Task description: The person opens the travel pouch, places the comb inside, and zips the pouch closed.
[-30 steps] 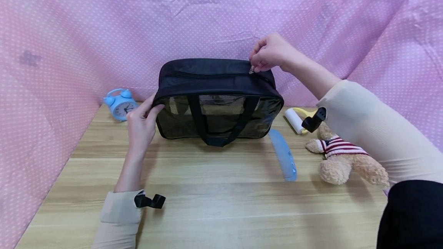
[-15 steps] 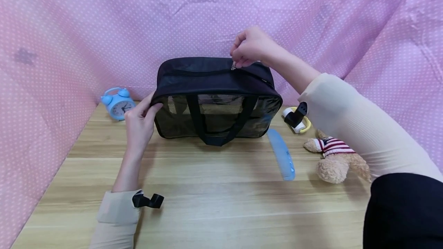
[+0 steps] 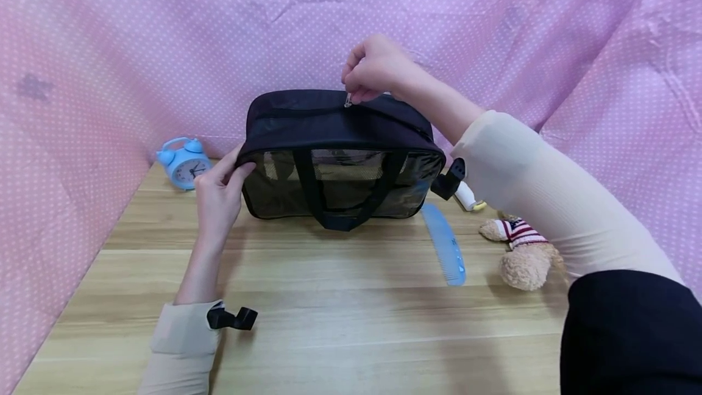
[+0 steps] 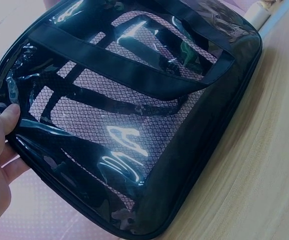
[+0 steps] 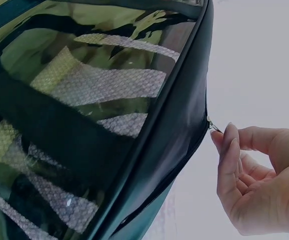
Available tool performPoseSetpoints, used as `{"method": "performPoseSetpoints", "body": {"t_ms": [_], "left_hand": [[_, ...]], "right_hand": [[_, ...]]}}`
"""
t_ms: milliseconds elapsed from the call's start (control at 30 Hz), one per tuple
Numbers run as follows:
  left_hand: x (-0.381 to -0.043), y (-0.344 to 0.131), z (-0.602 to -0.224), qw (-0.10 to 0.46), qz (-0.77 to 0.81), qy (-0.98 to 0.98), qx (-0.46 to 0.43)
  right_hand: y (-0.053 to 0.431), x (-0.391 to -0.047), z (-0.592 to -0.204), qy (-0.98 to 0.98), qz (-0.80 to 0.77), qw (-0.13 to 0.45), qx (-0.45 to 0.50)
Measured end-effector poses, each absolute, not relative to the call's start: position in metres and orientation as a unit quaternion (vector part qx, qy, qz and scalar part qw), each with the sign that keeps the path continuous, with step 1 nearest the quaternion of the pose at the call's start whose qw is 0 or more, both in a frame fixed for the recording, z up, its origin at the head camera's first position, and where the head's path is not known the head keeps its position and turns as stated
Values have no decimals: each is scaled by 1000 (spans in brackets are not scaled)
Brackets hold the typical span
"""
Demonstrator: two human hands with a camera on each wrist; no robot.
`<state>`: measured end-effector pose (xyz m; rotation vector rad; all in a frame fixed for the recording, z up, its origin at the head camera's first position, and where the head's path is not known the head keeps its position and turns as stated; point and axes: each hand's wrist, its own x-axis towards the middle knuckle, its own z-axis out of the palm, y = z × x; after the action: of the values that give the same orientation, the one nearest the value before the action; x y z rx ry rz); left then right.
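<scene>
Compared with a second ago, the zipper pull (image 3: 348, 100) has travelled leftward along the top of the black bag (image 3: 351, 166), from near its right end to about the middle. The right hand (image 3: 375, 72) has gone with it, thumb and fingertips pinching the pull, while the left hand (image 3: 219, 194) keeps its pinch on the bag's upper left edge, thumb in front. The bag stands upright on the bench (image 3: 307, 322) between the hands, the right one above it. The right sleeve (image 3: 543, 181) now covers more of the teddy bear (image 3: 525, 264) and the white roller (image 3: 466, 195). Reflections on the clear panel make the bag's inside hard to read.
</scene>
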<state>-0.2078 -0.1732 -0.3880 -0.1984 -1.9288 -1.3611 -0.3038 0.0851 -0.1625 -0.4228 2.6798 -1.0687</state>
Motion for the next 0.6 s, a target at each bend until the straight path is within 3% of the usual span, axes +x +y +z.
{"method": "performPoseSetpoints", "body": {"t_ms": [600], "left_hand": [[-210,-173,-392,391,-523,-754,-72]], "right_hand": [[52,-300,-164,913,-354,94,-179]]}}
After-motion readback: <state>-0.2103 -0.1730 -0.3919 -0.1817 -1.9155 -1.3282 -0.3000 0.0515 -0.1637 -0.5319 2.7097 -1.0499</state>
